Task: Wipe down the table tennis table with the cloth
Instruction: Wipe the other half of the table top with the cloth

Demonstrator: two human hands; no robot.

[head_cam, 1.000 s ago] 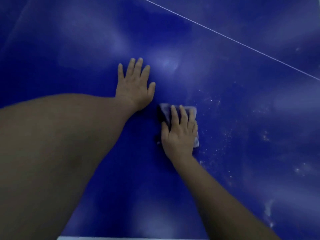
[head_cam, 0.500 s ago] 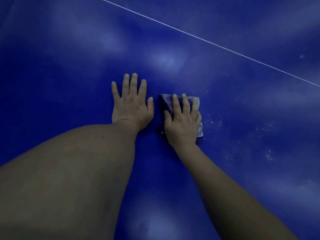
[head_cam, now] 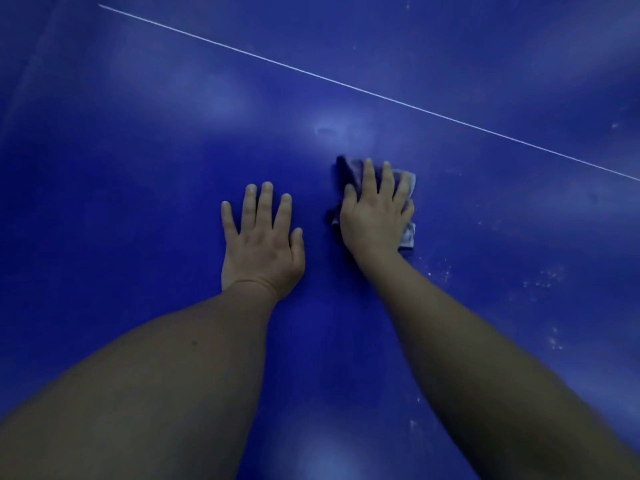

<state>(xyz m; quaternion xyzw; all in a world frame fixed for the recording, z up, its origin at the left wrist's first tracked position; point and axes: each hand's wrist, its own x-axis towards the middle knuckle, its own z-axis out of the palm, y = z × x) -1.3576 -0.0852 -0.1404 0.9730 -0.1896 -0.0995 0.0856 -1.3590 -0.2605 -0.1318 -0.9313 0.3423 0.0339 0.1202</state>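
The blue table tennis table [head_cam: 138,168] fills the whole view. My right hand [head_cam: 375,213] lies flat with straight fingers on a small folded cloth [head_cam: 408,235], pressing it onto the table; the cloth shows beyond the fingertips and along the hand's right side. My left hand [head_cam: 263,242] rests palm down on the bare table, fingers spread, a short gap to the left of the cloth.
A thin white line [head_cam: 346,85] runs diagonally across the table from upper left to right. White dust specks [head_cam: 540,280] are scattered on the surface to the right of the cloth. Light reflections show on the glossy top.
My right hand has slid the cloth forward, so it now lies ahead of my left hand instead of level with it. The view has shifted; the white line sits lower in the frame.
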